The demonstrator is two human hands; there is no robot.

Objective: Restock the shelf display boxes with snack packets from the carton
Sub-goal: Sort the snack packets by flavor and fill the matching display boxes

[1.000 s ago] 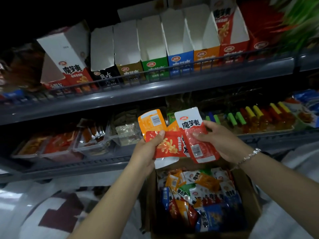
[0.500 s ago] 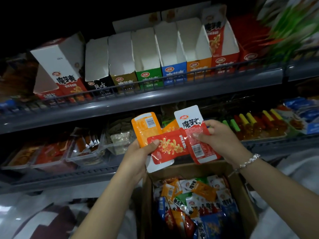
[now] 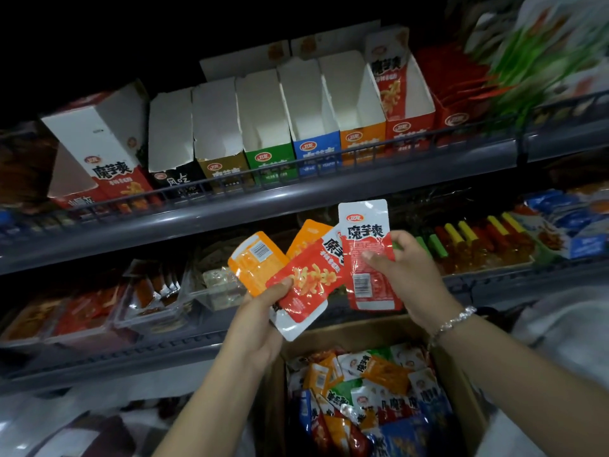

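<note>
Holding a fan of snack packets in the left hand point(image 3: 260, 319), thumb curled over a red packet point(image 3: 308, 282) lying on top, with an orange packet point(image 3: 255, 258) showing its barcode to the left and a second orange packet point(image 3: 304, 237) peeking out behind. Pinching another red packet point(image 3: 367, 255) upright in the right hand point(image 3: 407, 275), thumb pressed on its back face above the barcode, fingers wrapped behind, its white top edge raised in front of the grey shelf rail point(image 3: 296, 199). Wearing a beaded bracelet point(image 3: 451, 323) on the right wrist. Sitting directly below both hands, an open cardboard carton point(image 3: 461, 394) heaped with mixed packets point(image 3: 369, 390) in orange, red, blue, green and white. Standing in a row on the upper shelf, white-sided display boxes: a tilted red box point(image 3: 108, 159) at the far left, then a black box point(image 3: 174, 179), a brown box point(image 3: 220, 166), a green box point(image 3: 270, 158), a blue box point(image 3: 316, 150), an orange box point(image 3: 362, 138) and a red-fronted box point(image 3: 410, 127) with a red flap rising at its back. Looking hollow in the blue and orange boxes, though contents of the others too hidden to judge. Lining the lower shelf, clear trays point(image 3: 148, 298) of dark red snacks to the left and coloured tubes point(image 3: 474, 239) in green, yellow and red to the right. Blurring into green and white streaks at the top right corner.
</note>
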